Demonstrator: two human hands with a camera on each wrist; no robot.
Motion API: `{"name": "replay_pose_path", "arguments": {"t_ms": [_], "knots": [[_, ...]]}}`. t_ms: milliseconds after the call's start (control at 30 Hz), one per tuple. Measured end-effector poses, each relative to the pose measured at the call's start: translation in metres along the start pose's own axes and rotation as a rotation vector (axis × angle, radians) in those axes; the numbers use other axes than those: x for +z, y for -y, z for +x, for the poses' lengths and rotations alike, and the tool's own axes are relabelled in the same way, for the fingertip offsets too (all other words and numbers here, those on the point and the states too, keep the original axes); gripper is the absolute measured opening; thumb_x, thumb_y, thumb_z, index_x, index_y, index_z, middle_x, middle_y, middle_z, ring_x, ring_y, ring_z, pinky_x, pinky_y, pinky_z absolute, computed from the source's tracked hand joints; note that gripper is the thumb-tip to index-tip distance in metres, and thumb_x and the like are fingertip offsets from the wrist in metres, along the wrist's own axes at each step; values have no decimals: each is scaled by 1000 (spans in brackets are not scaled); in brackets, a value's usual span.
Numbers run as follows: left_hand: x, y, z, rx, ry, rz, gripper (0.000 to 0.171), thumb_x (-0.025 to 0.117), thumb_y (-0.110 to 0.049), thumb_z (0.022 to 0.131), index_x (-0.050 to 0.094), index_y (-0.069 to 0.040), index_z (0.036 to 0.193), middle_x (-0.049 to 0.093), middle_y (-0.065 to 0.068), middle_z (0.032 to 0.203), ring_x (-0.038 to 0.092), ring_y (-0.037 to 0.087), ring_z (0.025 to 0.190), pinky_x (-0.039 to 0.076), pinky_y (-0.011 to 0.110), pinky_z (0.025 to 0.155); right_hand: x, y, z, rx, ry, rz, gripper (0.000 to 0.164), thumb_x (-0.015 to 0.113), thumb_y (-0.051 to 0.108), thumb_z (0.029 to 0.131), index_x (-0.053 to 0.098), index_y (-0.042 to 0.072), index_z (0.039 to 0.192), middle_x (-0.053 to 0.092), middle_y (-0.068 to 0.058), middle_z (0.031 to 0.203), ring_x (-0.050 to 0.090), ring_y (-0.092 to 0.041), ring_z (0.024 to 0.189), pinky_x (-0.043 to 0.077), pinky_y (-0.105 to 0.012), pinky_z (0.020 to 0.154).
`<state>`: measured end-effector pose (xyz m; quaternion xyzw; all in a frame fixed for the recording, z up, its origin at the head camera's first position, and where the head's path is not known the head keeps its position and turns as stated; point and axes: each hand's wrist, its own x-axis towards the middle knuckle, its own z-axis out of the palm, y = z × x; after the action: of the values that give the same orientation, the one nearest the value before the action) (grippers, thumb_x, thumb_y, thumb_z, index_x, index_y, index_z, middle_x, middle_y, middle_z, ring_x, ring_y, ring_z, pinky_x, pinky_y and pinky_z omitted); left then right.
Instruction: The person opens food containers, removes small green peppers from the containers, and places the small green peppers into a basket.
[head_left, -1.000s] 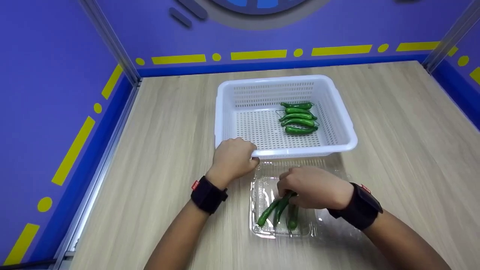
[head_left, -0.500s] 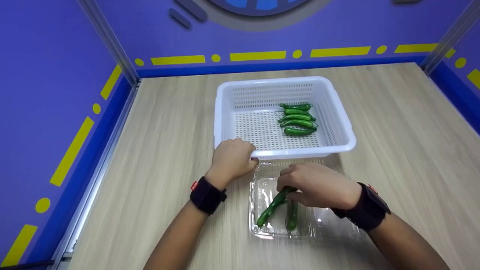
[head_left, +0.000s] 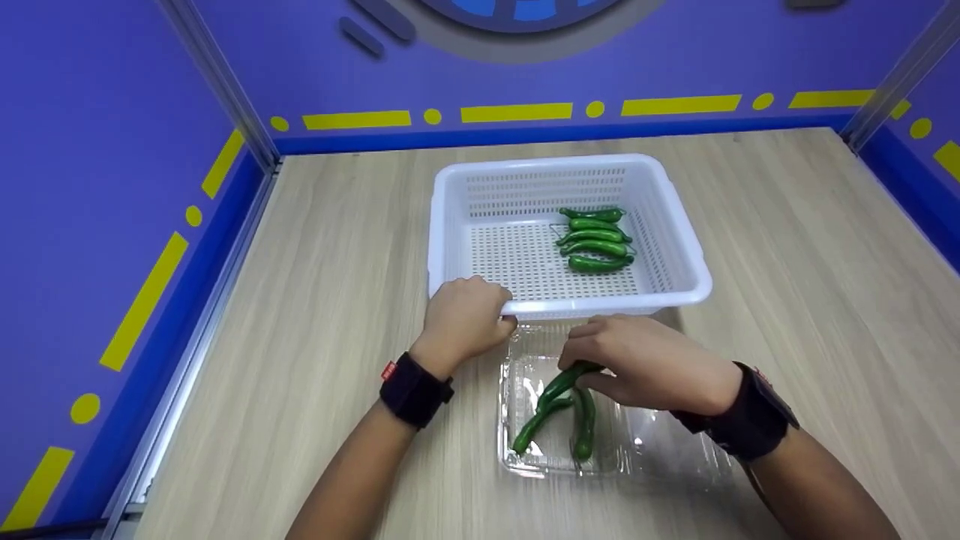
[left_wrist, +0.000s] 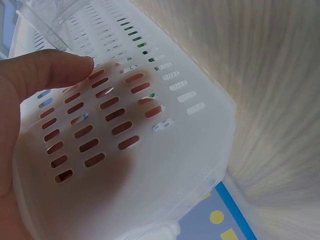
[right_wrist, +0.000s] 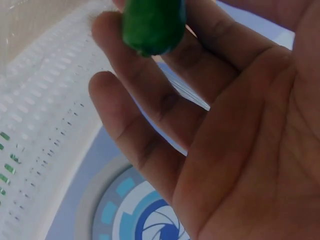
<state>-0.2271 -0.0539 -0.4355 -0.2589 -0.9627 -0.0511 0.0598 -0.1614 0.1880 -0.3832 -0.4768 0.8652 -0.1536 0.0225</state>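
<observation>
My left hand [head_left: 466, 319] grips the front-left rim of the white perforated basket [head_left: 600, 306]; in the left wrist view the thumb [left_wrist: 65, 70] presses on its outer wall. My right hand [head_left: 645, 364] pinches one end of a green chili pepper [head_left: 559, 386], raised a little above a clear plastic box [head_left: 517, 466]. That pepper's end [right_wrist: 154, 25] pokes out between the fingers in the right wrist view. Two more chili peppers lie in the box, one slanting left [head_left: 531, 433] and one roughly lengthwise [head_left: 584, 427]. Inside the basket several green chili peppers [head_left: 596, 246] lie in a row at the right.
The box's clear lid part [head_left: 675, 450] spreads to the right, under the right forearm. Both stand on a wooden table [head_left: 337, 247], enclosed by blue panels [head_left: 375, 75] at the back and sides. A metal rail [head_left: 202, 337] runs along the left edge.
My right hand has lifted one pepper off the others and moved slightly up and to the right in the head view. My left hand has stayed on the basket rim.
</observation>
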Motion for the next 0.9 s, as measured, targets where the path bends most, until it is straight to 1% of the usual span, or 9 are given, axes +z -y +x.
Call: {"name": "replay_pose_path", "arguments": {"t_ms": [133,267,500,767,900], "knots": [[0,0,0,1,-8,-12,29,68,-31,85,54,-19,62,43,-6,57,48,16,53,47,38,48,-3,-1,-2,-8,-16,-7,11,75,14,88,70,21,95,65,13,90,61,-4,84,54,-29,76],[0,0,-1,6,-15,-10,29,68,-30,84,52,-19,62,45,-6,58,48,16,54,48,39,49,-5,-1,-3,-6,-18,-24,11,75,15,88,70,22,95,65,13,90,62,-5,85,54,-29,76],[1,0,0,1,-1,-10,29,68,-30,85,52,-19,62,48,-5,58,50,17,54,49,39,50,-6,-1,-3,10,-17,-18,11,76,15,88,70,22,95,64,14,90,61,-4,86,54,-29,76],[2,0,0,4,0,-9,30,67,-29,84,51,-20,61,46,-6,58,50,17,54,49,39,50,-9,-1,-2,55,-27,-9,10,73,17,92,71,23,100,66,14,93,63,-4,88,54,-30,78],[2,0,0,5,-3,2,31,67,-30,85,49,-20,61,45,-5,58,50,17,54,48,39,50,-13,-2,-1,62,-41,-30,9,72,18,93,70,22,100,66,13,92,63,-5,87,54,-31,77]]}}
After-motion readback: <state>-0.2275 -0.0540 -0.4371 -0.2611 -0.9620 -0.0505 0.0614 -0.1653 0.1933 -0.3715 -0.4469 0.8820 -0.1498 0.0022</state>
